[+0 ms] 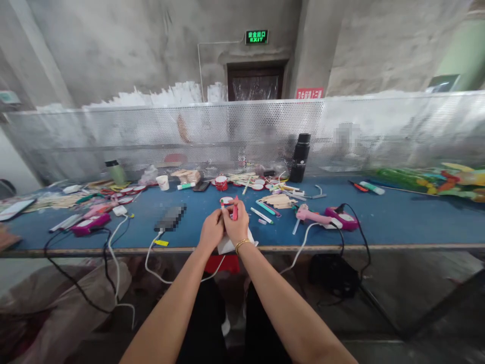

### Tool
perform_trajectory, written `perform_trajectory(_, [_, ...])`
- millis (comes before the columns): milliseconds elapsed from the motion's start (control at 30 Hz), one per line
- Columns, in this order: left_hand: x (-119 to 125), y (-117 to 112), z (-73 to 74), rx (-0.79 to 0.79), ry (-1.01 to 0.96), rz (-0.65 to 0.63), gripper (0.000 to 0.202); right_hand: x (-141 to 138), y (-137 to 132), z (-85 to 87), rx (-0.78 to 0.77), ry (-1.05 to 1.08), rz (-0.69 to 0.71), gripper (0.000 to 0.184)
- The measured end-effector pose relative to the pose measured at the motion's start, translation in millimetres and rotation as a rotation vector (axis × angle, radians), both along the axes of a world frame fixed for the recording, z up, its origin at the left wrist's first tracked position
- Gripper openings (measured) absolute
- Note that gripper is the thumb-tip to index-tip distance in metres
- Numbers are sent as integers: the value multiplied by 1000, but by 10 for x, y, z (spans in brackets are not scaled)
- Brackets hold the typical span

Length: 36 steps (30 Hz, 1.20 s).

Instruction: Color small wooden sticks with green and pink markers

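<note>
My right hand (238,226), with a gold bracelet at the wrist, is closed around a red marker (235,209) that points upward. Beside it, my left hand (212,230) is closed, its fingertips meeting those of the right. A thin red-tipped piece (222,203) rises between the fingertips; what the left fingers hold is mostly hidden. Just behind the hands lies a round white disc with a red rim (226,200). White paper (226,246) shows under the wrists at the table's edge. A white-and-green marker (261,215) rests to the right.
On the blue table (204,237) lie a phone (170,217) on a cable, a pink glue gun (312,216), wooden sticks (280,201) and a red drum-like piece (221,182). A black bottle (300,157) stands near the perforated metal screen (151,131). Cables hang over the front edge.
</note>
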State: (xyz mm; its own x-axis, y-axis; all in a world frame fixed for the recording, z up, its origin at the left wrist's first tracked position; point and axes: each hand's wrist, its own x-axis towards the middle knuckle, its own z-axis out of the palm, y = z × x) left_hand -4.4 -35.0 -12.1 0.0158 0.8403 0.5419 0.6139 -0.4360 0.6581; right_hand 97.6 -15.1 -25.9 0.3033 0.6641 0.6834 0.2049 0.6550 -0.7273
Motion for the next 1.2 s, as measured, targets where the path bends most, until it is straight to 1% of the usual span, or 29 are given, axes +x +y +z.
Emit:
perform_trajectory(367, [-1, 3, -6, 5, -20, 3, 22, 7, 10, 5, 16, 5, 1, 20])
perform_trajectory(800, [-11, 7, 1, -15, -39, -51, 23, -14, 55, -37, -7, 48, 28, 21])
perform_trajectory(1033, [-5, 11, -15, 1, -11, -35, 23, 5, 41, -30, -8, 81, 61, 22])
perform_trajectory(1200, [-7, 7, -15, -5, -23, -42, 22, 3, 40, -21, 3, 87, 55, 22])
